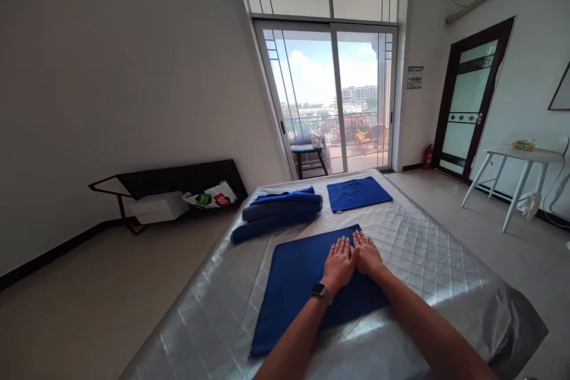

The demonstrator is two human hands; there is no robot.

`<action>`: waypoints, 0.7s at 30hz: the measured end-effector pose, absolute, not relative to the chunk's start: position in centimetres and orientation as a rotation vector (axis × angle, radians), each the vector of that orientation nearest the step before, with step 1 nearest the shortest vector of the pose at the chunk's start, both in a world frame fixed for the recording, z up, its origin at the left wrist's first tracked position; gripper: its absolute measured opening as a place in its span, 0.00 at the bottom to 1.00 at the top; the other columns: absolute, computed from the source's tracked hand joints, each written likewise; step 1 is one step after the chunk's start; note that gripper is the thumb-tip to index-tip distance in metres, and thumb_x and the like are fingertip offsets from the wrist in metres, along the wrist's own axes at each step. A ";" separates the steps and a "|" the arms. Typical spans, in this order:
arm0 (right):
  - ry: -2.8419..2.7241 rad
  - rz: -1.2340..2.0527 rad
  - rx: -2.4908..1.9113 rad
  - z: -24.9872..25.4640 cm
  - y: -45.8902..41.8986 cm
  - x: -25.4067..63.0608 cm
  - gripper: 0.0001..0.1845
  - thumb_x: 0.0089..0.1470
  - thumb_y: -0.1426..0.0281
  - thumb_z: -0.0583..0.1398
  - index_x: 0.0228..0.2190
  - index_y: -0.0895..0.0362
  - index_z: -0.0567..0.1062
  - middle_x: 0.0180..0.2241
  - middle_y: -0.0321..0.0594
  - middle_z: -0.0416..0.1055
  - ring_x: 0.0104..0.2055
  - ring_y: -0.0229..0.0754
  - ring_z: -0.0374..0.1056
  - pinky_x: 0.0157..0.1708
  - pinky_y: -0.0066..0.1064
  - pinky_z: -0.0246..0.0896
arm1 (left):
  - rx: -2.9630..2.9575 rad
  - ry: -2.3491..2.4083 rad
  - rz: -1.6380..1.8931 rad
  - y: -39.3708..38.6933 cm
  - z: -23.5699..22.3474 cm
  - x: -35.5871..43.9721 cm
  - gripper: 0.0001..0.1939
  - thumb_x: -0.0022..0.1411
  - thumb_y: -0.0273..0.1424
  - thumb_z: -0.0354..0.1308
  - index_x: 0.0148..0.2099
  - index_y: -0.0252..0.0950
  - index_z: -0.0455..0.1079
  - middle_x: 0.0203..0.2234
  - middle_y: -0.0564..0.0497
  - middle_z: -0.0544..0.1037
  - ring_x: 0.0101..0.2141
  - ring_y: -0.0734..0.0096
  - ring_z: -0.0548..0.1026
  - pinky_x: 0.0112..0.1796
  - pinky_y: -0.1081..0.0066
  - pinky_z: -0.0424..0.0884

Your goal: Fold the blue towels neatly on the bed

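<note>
A blue cloth (289, 285) lies spread flat on a mattress (209, 309) in a shiny plastic cover. On its right half rests my left hand (341, 261), palm down with the fingers stretched out and a watch on the wrist. Close beside it, my right hand (367, 254) also lies flat near the cloth's right edge, fingers extended. Neither hand grips anything. Farther back is a smaller blue cloth (360, 193), laid flat. Several rolled or folded blue cloths (280, 214) are heaped at the mattress's far left.
A black bench (178, 178) with white boxes (155, 209) and a printed bag (214, 196) stands along the left wall. Beyond the mattress is a sliding glass door (307, 95). To the right are a white table (525, 154), a fire extinguisher (428, 157) and a dark-framed door (474, 98).
</note>
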State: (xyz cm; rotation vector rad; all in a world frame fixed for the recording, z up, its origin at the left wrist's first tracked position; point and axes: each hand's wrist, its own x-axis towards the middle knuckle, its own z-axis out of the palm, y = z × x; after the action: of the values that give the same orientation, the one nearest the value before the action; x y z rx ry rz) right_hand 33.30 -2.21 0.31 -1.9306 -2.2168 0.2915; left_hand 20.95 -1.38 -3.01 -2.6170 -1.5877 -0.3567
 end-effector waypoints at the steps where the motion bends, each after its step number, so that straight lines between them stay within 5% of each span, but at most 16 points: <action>1: -2.212 0.294 -1.935 0.4 -2.2 33.3 0.34 0.68 0.63 0.41 0.69 0.69 0.51 0.70 0.53 0.47 0.74 0.45 0.37 0.69 0.42 0.34 | -2.604 -1.601 -0.353 -1.3 -3.3 20.1 0.34 0.75 0.44 0.30 0.69 0.28 0.59 0.67 0.37 0.62 0.68 0.55 0.57 0.65 0.52 0.57; 6: -2.190 0.340 -1.985 0.9 -2.2 33.1 0.35 0.68 0.62 0.40 0.69 0.69 0.49 0.72 0.51 0.43 0.74 0.44 0.35 0.70 0.41 0.30 | -2.485 -1.784 -0.289 -1.3 -4.4 10.8 0.31 0.74 0.45 0.35 0.71 0.34 0.57 0.68 0.39 0.60 0.68 0.54 0.56 0.65 0.48 0.56; 11: -2.212 0.345 -1.994 0.8 -2.0 33.2 0.36 0.69 0.61 0.39 0.69 0.68 0.48 0.72 0.49 0.42 0.74 0.43 0.33 0.70 0.40 0.29 | -2.281 -2.099 -0.297 -3.9 -5.2 2.4 0.38 0.73 0.51 0.34 0.71 0.29 0.53 0.69 0.37 0.56 0.69 0.53 0.52 0.66 0.52 0.54; 21: -2.267 0.272 -1.997 1.9 -5.1 33.8 0.34 0.69 0.61 0.39 0.69 0.66 0.51 0.71 0.50 0.44 0.74 0.45 0.36 0.70 0.42 0.33 | -2.317 -2.084 -0.300 -5.6 -4.4 1.8 0.44 0.71 0.54 0.32 0.70 0.21 0.53 0.69 0.33 0.55 0.69 0.52 0.53 0.66 0.56 0.53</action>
State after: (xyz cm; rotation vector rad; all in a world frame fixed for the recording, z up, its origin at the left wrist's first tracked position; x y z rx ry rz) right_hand 33.77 -5.11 1.85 -1.9972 -2.2675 0.2717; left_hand 1.83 -5.60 -4.36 -2.3169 -2.0836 -0.2997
